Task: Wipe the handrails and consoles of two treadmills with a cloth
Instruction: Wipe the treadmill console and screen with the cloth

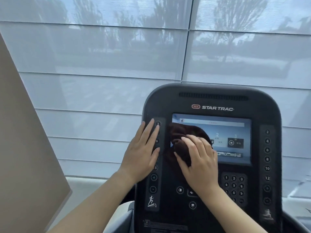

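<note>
Console bears cloth and both hands.

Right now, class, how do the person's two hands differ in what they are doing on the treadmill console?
The right hand presses a dark cloth against the screen; the left hand holds nothing. The left hand lies flat, fingers spread, over the left button strip; the right hand curls around the cloth. Both touch the console.

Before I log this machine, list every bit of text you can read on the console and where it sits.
"STAR TRAC": console, above the screen.
"2 4 6 8 10 12": right button strip.
"1", "6", "5": left button strip, rest hidden by the left hand.
"1 2 3 4 5 6": keypad, lower keys blurred.
"2", "3": screen; other text blurred, partly behind the cloth and right hand.
Bottom label: too small.
</note>
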Demonstrator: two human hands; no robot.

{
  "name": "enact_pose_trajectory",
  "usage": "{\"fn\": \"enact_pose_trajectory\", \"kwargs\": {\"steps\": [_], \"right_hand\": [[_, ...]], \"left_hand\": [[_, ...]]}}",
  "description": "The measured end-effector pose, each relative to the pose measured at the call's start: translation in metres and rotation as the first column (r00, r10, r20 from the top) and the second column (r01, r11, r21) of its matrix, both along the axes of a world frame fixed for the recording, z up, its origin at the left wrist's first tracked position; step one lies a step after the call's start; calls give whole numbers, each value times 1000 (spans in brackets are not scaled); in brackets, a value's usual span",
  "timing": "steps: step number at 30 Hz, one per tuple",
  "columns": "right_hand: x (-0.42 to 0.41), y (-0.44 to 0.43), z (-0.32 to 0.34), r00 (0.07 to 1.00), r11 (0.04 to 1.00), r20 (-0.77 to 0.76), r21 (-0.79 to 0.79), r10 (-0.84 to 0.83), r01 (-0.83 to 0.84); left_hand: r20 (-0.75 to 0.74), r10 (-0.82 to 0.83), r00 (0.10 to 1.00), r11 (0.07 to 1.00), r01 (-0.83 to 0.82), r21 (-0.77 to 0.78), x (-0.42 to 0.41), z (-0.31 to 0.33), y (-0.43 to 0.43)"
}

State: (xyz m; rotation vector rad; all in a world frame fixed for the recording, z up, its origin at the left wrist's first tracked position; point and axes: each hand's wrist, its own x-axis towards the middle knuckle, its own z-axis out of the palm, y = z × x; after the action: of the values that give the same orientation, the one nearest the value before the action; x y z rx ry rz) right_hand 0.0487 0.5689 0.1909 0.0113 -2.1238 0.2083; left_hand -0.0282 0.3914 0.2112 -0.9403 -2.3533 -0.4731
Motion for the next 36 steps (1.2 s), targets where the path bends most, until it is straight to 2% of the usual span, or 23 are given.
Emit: {"fn": "enact_pose_trajectory", "kwargs": {"steps": [10,16,23,31,36], "right_hand": [[21,12,-7,998,991,36,-121,-53,57],[53,14,-53,995,999,99,34,30,-33],[41,11,-26,995,991,94,-129,-20,32],[68,14,-68,989,999,142,14,46,-48],[61,32,-43,992,998,123,-67,-10,19]], "left_hand": [[27,154,988,986,-153,-61,34,-32,13],[72,135,988,986,-126,-112,58,-54,6],[106,158,982,979,-141,-149,70,-61,4],[137,145,980,983,-126,-135,77,-69,3],[141,145,979,984,-128,-124,78,-68,4]]}}
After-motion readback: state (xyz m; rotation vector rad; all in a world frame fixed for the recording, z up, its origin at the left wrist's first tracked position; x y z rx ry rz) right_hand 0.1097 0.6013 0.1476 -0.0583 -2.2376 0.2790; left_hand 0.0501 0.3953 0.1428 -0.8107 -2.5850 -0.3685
